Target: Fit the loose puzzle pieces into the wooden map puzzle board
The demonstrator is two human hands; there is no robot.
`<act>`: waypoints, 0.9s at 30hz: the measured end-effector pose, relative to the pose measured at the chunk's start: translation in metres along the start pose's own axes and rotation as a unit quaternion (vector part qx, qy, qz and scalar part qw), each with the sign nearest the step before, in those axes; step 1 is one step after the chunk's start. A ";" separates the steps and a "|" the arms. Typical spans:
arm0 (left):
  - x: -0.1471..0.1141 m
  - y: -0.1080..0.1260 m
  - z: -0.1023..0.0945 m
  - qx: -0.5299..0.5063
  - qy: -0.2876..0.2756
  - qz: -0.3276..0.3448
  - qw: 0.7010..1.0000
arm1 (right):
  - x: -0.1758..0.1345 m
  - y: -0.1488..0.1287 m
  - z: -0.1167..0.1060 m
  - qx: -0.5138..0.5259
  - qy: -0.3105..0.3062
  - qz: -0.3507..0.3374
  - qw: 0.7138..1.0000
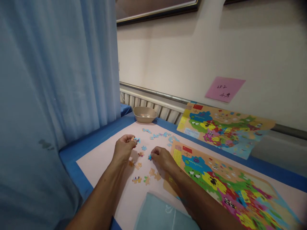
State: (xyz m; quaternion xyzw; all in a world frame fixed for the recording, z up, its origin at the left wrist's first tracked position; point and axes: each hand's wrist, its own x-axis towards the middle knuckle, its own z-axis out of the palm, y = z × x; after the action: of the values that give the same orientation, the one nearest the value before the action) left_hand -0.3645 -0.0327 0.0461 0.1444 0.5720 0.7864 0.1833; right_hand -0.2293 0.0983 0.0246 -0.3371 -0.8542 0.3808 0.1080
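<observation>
My left hand (125, 145) pinches a light blue and orange jigsaw piece (137, 140) above the pale pink sheet. To its right, my right hand (161, 156) has its fingertips closed on a small blue jigsaw piece (150, 157). Between and below the hands lie several loose pieces, among them a light blue one (144, 148) and orange ones (138, 165). Right of my right hand is a partly assembled map puzzle (199, 174), its lower right area bare of pieces; my right forearm covers part of its left side.
A beige basin (145, 115) holding a few pieces stands at the far edge. Blue pieces (165, 134) lie behind my hands. A printed map picture (223, 127) leans on the wall under a pink note (225, 89). A blue-green cloth (160, 214) lies in front; a curtain (59, 73) hangs left.
</observation>
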 end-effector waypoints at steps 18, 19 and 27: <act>0.006 0.008 -0.006 -0.034 0.109 0.017 0.993 | 0.002 0.002 -0.007 -0.031 -0.006 0.003 0.999; 0.006 0.008 -0.006 -0.034 0.109 0.017 0.993 | 0.003 0.002 -0.007 -0.033 -0.006 0.006 0.999; 0.006 0.006 -0.005 -0.030 0.107 0.016 0.994 | 0.010 0.004 -0.017 -0.044 -0.012 0.025 0.999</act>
State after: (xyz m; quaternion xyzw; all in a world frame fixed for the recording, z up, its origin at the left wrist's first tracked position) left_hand -0.3725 -0.0362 0.0507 0.0630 0.5621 0.8170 0.1124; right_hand -0.2273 0.1162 0.0325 -0.3578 -0.8629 0.3492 0.0733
